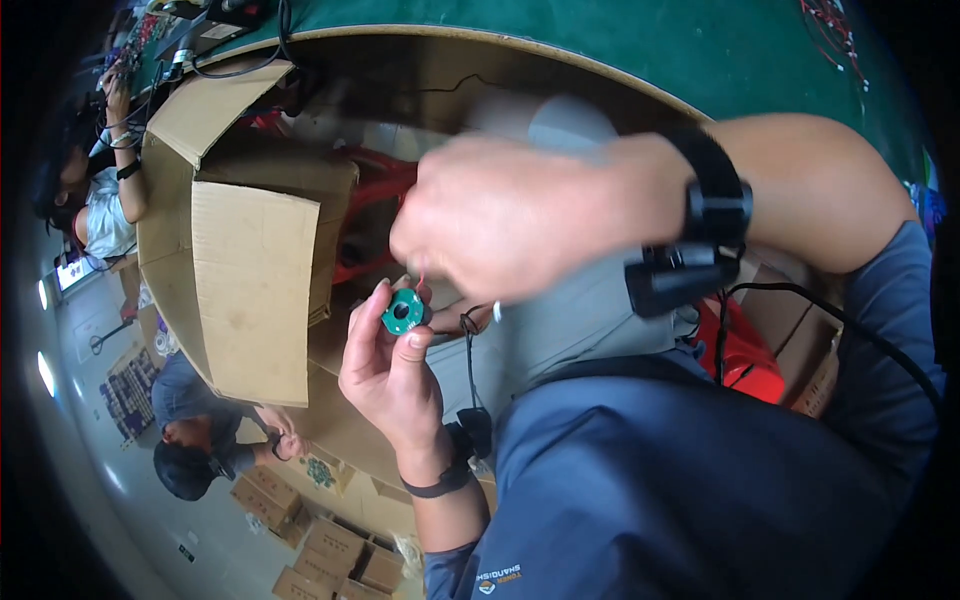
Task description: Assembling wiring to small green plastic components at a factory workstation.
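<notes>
A small round green circuit board (404, 312) with a dark hole in its middle is pinched between the thumb and fingers of my left hand (395, 375). A short bit of thin red wire (421, 281) shows at the board's upper edge, just below my right hand's fingertips. My right hand (520, 215) is closed above the board and smeared by motion. Whatever its fingers hold is hidden. Both wrists wear black straps with small black devices. A tiny white piece (497, 312) shows under the right hand; I cannot tell what it belongs to.
An open cardboard box (255, 290) stands left of my hands, with red stool or chair parts (375, 180) beside it. A green-topped table (620, 40) runs along the top. Two people work at the left. More cartons (330, 550) are at the lower left. Black cables hang nearby.
</notes>
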The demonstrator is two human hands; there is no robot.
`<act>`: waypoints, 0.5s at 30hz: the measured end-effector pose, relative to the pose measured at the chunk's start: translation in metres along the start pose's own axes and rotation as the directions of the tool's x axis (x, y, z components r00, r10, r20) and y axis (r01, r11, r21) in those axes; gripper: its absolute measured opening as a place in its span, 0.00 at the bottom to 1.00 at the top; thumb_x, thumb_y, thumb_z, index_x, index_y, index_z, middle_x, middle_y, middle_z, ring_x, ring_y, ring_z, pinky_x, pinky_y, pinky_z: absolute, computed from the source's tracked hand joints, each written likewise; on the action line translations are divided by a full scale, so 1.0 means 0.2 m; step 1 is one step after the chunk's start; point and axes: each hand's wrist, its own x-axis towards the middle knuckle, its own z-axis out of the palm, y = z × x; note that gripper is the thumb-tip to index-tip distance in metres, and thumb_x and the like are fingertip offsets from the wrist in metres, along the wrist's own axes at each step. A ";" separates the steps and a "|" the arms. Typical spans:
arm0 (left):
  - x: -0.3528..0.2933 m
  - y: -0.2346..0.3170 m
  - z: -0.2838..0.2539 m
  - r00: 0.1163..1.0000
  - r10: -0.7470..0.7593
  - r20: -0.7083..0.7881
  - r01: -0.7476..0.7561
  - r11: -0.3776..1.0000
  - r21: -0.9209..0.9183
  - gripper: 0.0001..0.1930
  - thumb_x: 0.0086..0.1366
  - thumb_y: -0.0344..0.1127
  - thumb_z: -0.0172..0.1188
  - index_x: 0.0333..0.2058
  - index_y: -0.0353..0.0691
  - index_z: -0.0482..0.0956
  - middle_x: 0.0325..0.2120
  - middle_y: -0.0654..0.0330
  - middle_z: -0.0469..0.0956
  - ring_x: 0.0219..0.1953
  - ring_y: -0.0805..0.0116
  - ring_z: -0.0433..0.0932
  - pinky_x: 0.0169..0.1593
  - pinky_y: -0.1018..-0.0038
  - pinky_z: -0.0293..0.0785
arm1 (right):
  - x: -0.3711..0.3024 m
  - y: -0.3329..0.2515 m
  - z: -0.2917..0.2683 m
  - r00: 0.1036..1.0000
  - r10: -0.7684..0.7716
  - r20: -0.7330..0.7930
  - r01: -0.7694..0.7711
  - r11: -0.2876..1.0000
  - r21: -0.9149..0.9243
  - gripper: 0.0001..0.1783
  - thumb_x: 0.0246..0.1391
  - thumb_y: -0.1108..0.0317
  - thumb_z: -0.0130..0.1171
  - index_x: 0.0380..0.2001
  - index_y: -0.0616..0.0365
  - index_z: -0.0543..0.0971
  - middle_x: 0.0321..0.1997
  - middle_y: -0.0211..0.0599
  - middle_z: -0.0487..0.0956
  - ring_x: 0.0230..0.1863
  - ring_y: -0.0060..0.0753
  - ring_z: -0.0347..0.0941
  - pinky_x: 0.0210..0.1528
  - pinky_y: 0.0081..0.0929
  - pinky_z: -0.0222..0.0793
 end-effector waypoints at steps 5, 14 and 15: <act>0.01 -0.04 -0.03 0.999 -0.016 -0.042 0.016 1.000 -0.010 0.24 0.58 0.22 0.67 0.54 0.25 0.73 0.48 0.52 0.76 0.46 0.63 0.80 0.54 0.71 0.75 | -0.03 -0.04 0.03 0.995 -0.086 0.043 0.078 0.982 0.174 0.06 0.43 0.72 0.58 0.17 0.62 0.76 0.18 0.51 0.76 0.23 0.54 0.75 0.25 0.44 0.69; 0.10 0.07 -0.13 0.995 0.020 -0.095 -0.021 1.000 -0.002 0.26 0.66 0.24 0.59 0.61 0.29 0.65 0.51 0.45 0.75 0.53 0.57 0.77 0.58 0.66 0.75 | 0.02 0.07 -0.03 0.998 -0.051 -0.027 0.052 0.998 0.035 0.07 0.48 0.69 0.55 0.24 0.60 0.80 0.25 0.47 0.80 0.30 0.55 0.78 0.33 0.47 0.75; 0.15 0.09 -0.19 0.992 0.052 -0.118 -0.048 0.998 0.034 0.25 0.67 0.24 0.58 0.61 0.30 0.65 0.52 0.45 0.75 0.53 0.56 0.77 0.58 0.66 0.75 | 0.02 0.11 0.01 0.995 0.006 -0.097 -0.002 0.999 0.036 0.08 0.52 0.68 0.54 0.24 0.59 0.79 0.24 0.47 0.80 0.30 0.55 0.78 0.34 0.47 0.75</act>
